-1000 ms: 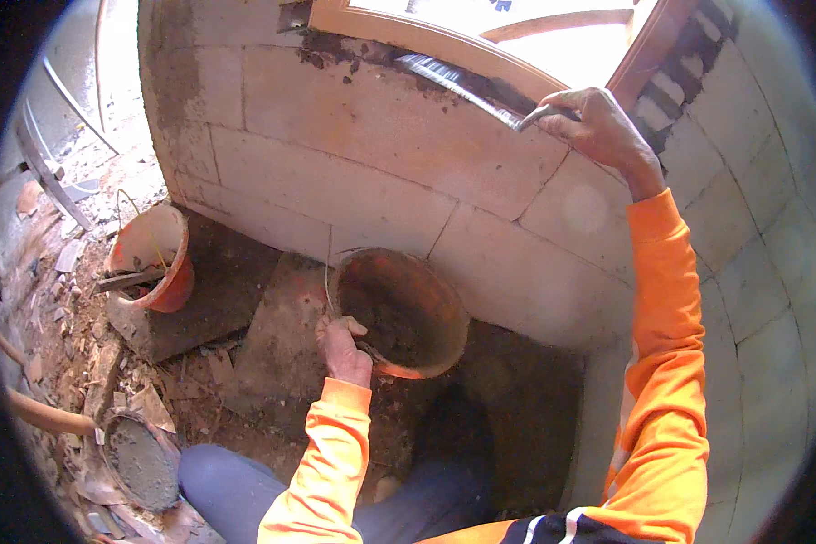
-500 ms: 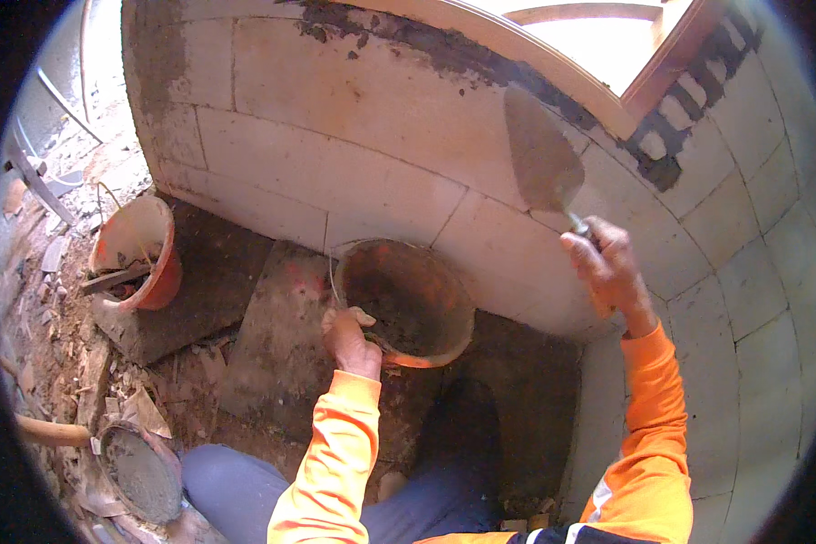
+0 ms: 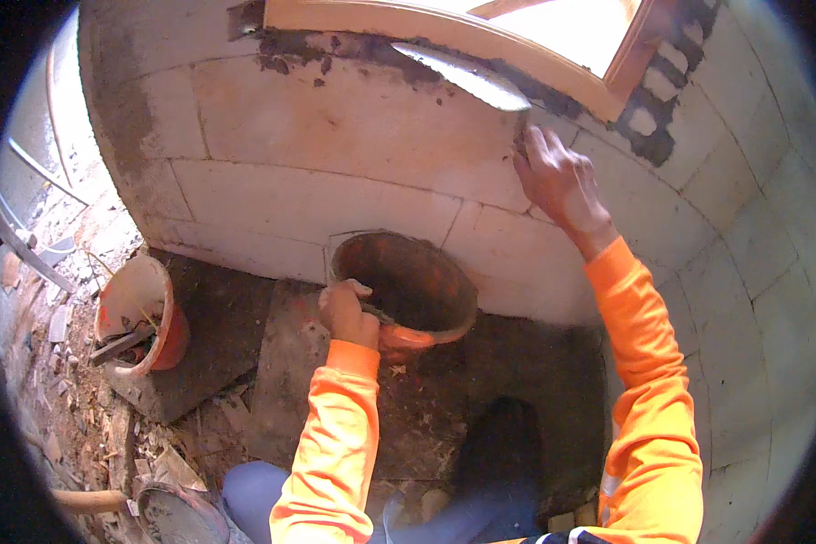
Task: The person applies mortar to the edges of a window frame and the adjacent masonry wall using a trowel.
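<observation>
My right hand point(image 3: 564, 184) is closed round the handle of a trowel, up by the wall. The trowel's bright blade point(image 3: 470, 80) is turned nearly edge-on and points left, close along the dark mortar point(image 3: 358, 53) under the wooden window frame point(image 3: 612, 100). Low in the middle, my left hand point(image 3: 344, 310) grips the left rim of an orange mortar-smeared bucket point(image 3: 408, 339). The bucket tilts against the foot of the wall, its mouth facing up; its bottom lies in shadow.
A second bucket point(image 3: 174, 326), with tools in it, stands at left on a dark board point(image 3: 213, 363). Nearer me are a round container point(image 3: 181, 517) and a wooden handle point(image 3: 91, 501). Rubble point(image 3: 72, 363) covers the floor at left. The pale block wall point(image 3: 281, 195) rises ahead and curves along the right.
My right hand has moved up and left with the trowel, whose blade has swung from broadside to nearly edge-on beside the window joint. My left hand stays on the bucket, which tilts more.
</observation>
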`<state>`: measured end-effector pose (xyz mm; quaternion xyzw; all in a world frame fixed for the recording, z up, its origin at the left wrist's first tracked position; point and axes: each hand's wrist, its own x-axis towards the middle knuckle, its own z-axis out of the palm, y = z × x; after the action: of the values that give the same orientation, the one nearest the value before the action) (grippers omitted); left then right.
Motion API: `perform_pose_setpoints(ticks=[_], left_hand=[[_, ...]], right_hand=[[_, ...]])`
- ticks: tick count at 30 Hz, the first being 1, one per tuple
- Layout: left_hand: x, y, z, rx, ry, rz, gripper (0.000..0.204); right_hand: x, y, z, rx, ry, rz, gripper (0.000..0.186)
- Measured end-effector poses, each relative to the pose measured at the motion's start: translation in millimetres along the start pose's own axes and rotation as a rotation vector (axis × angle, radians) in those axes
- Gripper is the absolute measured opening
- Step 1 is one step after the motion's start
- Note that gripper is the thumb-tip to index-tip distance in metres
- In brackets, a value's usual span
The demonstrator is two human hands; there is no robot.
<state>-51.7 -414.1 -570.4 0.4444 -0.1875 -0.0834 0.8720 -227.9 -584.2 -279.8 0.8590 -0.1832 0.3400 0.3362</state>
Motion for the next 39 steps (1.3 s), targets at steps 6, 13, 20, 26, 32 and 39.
perform_pose_setpoints(ticks=[6,13,20,26,32,39], left_hand=[[3,26,-7,0.74,-0.24,0.473,0.024],[6,30,11,-0.203,0.149,-0.317,0.024],[9,28,-2,0.189,-0.003,-0.105,0.023],[5,48,-2,0.629,-0.195,0.513,0.01],[8,35,-2,0.365,-0.134,0.229,0.018],[8,46,0,0.634,-0.187,0.533,0.007]], right_hand=[[-4,0,-1,0.05,-0.007,0.04,0.028],[-2,18,13,0.035,-0.042,0.013,0.032],[2,32,12,-0.062,0.023,-0.076,0.033],[-2,29,7,-0.007,0.171,-0.164,0.023],[11,19,11,-0.107,-0.145,0.026,0.03],[11,21,13,-0.078,-0.049,-0.045,0.027]])
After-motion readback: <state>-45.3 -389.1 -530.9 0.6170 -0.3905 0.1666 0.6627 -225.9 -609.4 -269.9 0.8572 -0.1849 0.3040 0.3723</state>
